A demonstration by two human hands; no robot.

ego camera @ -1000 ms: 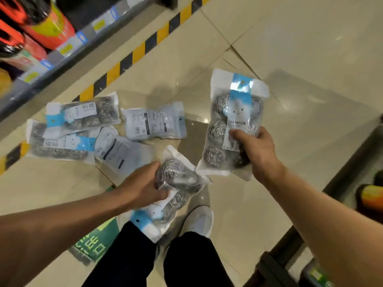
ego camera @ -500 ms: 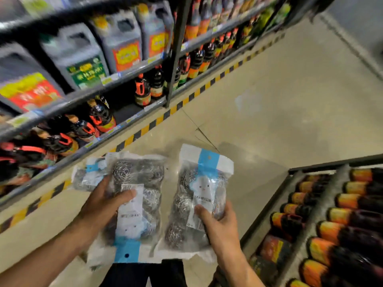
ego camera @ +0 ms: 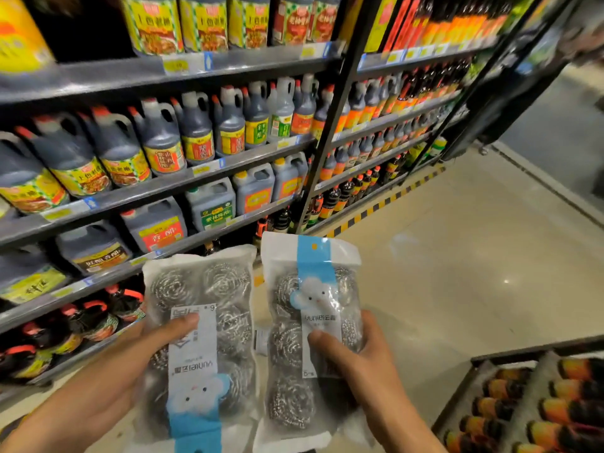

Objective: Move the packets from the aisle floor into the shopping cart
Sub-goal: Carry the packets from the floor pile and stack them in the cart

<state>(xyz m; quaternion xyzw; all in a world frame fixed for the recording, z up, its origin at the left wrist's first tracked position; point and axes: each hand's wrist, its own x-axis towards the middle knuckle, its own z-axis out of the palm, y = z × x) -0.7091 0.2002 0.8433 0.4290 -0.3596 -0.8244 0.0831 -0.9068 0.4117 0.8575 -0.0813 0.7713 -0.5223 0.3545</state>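
While the left hand (ego camera: 130, 364) and right hand (ego camera: 362, 361) each grip one scourer packet, thumbs pressed on the front, the carrying step calls for finding the unseen cart.

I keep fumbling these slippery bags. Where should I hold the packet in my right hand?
Grip the right packet at mid-body from its right edge, thumb on the front label, as the right hand does: the scourer lumps give purchase, the flat sealed ends would flop.

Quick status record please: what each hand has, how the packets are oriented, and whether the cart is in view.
left hand: grips left packet, blue header down
right hand: grips right packet, blue header up
contents: steel scourers in both
cart: not in view
shelves: dark bottles and jugs, to the left
floor: pale tiles, to the right
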